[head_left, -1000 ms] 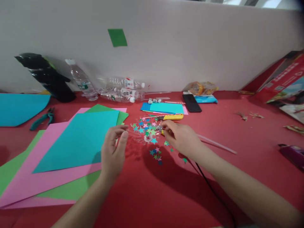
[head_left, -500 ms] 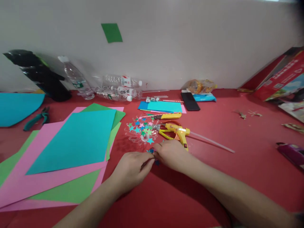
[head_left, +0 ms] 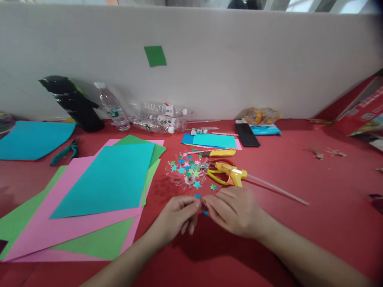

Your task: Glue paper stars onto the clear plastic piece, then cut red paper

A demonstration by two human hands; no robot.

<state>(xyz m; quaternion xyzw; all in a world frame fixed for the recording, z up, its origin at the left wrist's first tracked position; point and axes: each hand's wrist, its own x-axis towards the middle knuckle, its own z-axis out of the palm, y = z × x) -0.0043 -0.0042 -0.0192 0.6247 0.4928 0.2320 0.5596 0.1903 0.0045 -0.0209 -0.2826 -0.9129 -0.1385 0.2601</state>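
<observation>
My left hand (head_left: 176, 215) has its thumb and forefinger pinched together; anything between them is too small to make out. Close against it, my right hand (head_left: 235, 211) also has its fingers drawn together, and its fingertips hide what they may hold. A small blue paper star (head_left: 197, 196) lies just beyond the fingertips, and a blue piece (head_left: 205, 213) shows below them. Farther off are a green star (head_left: 213, 186) and a light-blue star (head_left: 197, 184). Several coloured stars (head_left: 187, 164) are heaped on a clear plastic piece (head_left: 176, 181).
A yellow glue gun (head_left: 231, 170) with a long glue stick (head_left: 278, 190), a yellow cutter (head_left: 223, 152) and yellow-handled pliers (head_left: 216, 179) lie beyond my right hand. Coloured sheets (head_left: 104, 179) cover the left side. Plastic bottles (head_left: 112, 107) and a phone (head_left: 247, 134) are at the back.
The view has tilted up and shifted left. My right hand has drawn back from the stars, uncovering a green one and a blue one. Both hands stay pinched near each other.
</observation>
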